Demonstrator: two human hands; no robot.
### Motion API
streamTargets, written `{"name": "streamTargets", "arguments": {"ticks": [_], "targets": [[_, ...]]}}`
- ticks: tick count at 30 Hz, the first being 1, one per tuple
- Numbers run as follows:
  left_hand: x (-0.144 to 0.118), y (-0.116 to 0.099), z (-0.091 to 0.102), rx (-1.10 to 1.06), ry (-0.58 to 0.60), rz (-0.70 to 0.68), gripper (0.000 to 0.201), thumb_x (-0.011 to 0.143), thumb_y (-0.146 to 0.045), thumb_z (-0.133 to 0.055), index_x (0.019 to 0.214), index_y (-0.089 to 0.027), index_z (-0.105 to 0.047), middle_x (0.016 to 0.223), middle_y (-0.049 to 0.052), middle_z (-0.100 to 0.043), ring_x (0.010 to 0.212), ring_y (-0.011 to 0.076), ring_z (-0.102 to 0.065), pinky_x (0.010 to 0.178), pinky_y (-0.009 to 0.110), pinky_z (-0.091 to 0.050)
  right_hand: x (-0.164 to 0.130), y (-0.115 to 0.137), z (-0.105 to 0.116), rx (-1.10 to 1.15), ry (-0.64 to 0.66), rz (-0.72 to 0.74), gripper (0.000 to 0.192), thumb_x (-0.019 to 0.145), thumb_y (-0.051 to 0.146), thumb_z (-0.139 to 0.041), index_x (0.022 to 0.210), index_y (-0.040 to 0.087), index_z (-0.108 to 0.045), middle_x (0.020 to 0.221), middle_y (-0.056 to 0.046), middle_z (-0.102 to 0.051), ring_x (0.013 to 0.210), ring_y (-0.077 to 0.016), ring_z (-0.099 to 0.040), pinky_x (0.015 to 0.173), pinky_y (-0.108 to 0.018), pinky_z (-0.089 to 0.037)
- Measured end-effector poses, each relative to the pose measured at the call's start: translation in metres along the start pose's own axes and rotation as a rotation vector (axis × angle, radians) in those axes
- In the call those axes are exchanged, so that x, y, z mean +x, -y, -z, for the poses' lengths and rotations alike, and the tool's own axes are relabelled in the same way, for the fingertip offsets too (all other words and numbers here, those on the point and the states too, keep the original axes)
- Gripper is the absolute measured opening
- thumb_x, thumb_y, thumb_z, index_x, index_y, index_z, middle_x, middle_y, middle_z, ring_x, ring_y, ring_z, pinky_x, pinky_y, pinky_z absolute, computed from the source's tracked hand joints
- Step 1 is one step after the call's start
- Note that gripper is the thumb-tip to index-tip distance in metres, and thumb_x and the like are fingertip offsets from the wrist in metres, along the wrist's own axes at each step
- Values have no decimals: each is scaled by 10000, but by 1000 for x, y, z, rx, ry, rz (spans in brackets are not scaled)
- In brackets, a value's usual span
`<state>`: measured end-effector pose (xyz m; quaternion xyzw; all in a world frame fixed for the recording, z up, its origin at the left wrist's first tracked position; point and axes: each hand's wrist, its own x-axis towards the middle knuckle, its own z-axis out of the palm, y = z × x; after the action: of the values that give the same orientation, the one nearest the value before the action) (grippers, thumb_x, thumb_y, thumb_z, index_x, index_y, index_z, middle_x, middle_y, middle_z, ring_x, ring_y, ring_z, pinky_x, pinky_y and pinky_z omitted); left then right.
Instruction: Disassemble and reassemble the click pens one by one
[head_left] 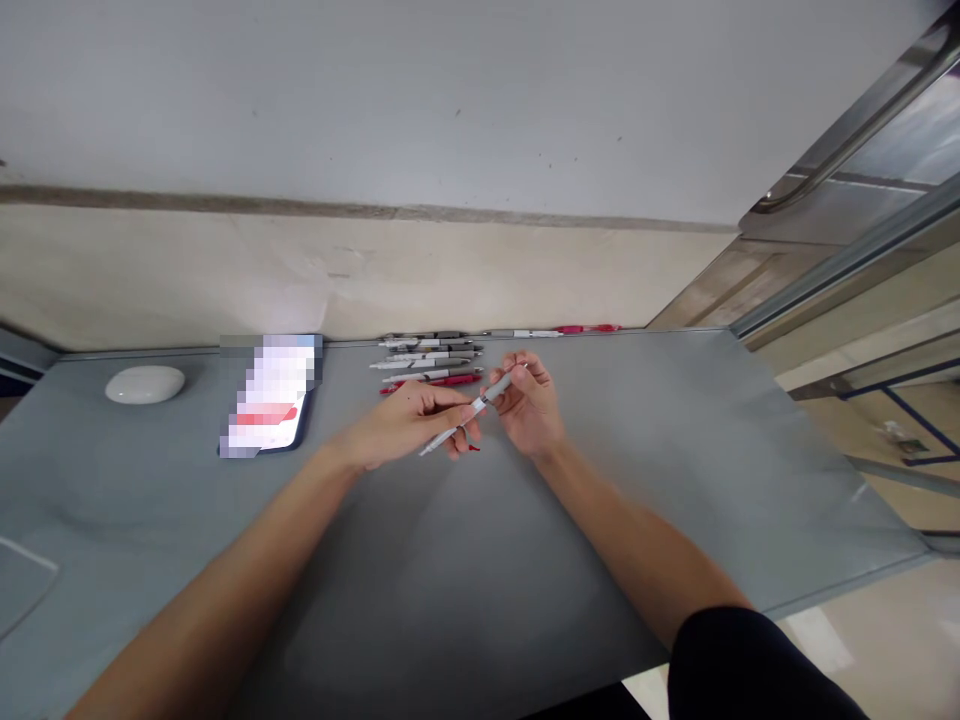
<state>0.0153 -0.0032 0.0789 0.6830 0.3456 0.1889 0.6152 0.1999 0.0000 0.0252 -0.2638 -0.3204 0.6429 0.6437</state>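
My fingers hide the middle of the pen [480,405] I'm holding above the surface [525,560]. Its long axis runs from 8 to 2 o'clock, the white end low at 8. Left hand [409,425] and right hand [529,405] each have their grip closed on it.

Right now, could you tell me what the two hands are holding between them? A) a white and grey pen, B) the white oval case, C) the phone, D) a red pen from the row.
A: the left hand and the right hand both grip one white and grey pen above the grey table; the oval case and phone lie untouched to the left.
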Motion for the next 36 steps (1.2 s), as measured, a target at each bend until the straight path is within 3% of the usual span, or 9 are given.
{"name": "streamTargets", "arguments": {"ticks": [6,8,12,19,24,26,32,36], "targets": [[6,10,-6,300,-269,-120,260,918,-397,-581,839,-188,-714,649,-16,-639,604,123,-595,577,226,-471,2,-3,-2,-27,-145,30,291,655,330,-839,733,252,-571,762,72,-570,677,-76,-594,594,-200,-555],[7,15,-7,310,-290,-128,246,912,-394,-587,896,-193,-729,663,-15,-656,602,127,-599,592,235,-486,2,-3,-2,-44,-169,35,297,646,330,-843,736,250,-571,766,71,-583,675,-77,-595,599,-206,-556],[5,12,-3,227,-234,-109,279,914,-417,-586,888,-177,-726,690,-1,-683,606,130,-628,607,234,-508,1,-1,-1,-33,-122,20,279,641,363,-839,775,266,-615,819,66,-625,712,-85,-632,629,-220,-577],[-1,-2,-1,5,-11,-24,345,955,-430,-542,866,-152,-725,746,33,-707,634,119,-643,643,229,-527,-1,3,4,42,19,-10,249,659,361,-841,775,287,-634,823,72,-630,759,-109,-670,640,-254,-602],[-1,-4,-4,-3,32,3,353,973,-415,-513,870,-145,-716,800,53,-718,652,123,-646,644,238,-521,-1,0,2,62,25,-19,272,659,372,-847,765,276,-615,802,73,-615,694,-101,-644,598,-259,-597],[0,-2,-5,80,-4,-39,356,980,-406,-495,846,-150,-704,774,40,-706,649,122,-639,643,237,-506,0,0,1,42,5,-9,264,674,367,-837,770,274,-610,788,75,-608,693,-93,-639,620,-253,-597],[7,17,-9,439,-288,-151,265,957,-350,-521,869,-182,-707,628,-28,-614,573,109,-562,552,214,-413,2,-3,-3,65,-186,-4,267,645,310,-860,753,250,-624,787,86,-639,679,-70,-659,593,-190,-573],[11,25,-9,458,-338,-177,269,952,-364,-521,914,-184,-718,614,-30,-599,566,113,-552,549,218,-414,1,-4,-6,85,-209,-1,260,638,296,-866,743,246,-633,756,92,-645,680,-78,-681,593,-186,-582]]}}
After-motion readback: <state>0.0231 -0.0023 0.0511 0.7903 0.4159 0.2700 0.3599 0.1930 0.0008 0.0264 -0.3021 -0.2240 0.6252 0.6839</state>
